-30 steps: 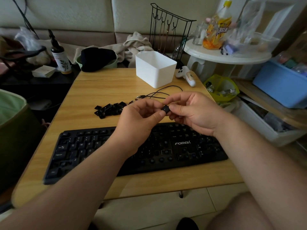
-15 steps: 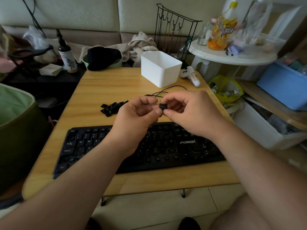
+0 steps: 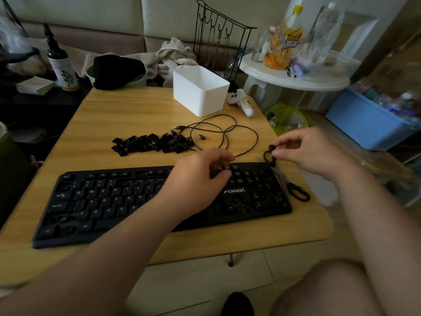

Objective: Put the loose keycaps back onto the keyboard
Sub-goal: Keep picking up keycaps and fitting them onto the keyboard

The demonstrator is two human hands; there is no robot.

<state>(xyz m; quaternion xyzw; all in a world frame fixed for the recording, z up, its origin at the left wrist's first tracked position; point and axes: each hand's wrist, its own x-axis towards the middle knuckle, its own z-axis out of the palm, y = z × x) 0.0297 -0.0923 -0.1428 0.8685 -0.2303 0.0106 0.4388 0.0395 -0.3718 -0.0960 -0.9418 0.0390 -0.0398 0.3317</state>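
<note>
The black keyboard (image 3: 127, 201) lies across the near half of the wooden table (image 3: 136, 115). Behind it sits a pile of loose black keycaps (image 3: 152, 143), with one stray keycap (image 3: 201, 137) beside it. My left hand (image 3: 198, 179) is down on the keyboard's upper rows, left of the FOREV label. Its thumb and curled fingers pinch a small dark keycap (image 3: 222, 169) against the keys. Just past the keyboard's far right corner, my right hand (image 3: 312, 151) hovers and pinches a small black looped thing (image 3: 270, 153); what it is I cannot tell.
The keyboard's black cable (image 3: 225, 133) loops between the pile and my hands. A white box (image 3: 200, 92) and a white controller (image 3: 241, 102) stand at the table's far side. A black loop-shaped thing (image 3: 297, 191) lies right of the keyboard. A white side table (image 3: 293, 76) and a blue bin (image 3: 369, 122) are to the right.
My hands have parted. The left went down to the keyboard's upper rows with the keycap. The right moved right and now pinches the black looped thing. The camera tilted down.
</note>
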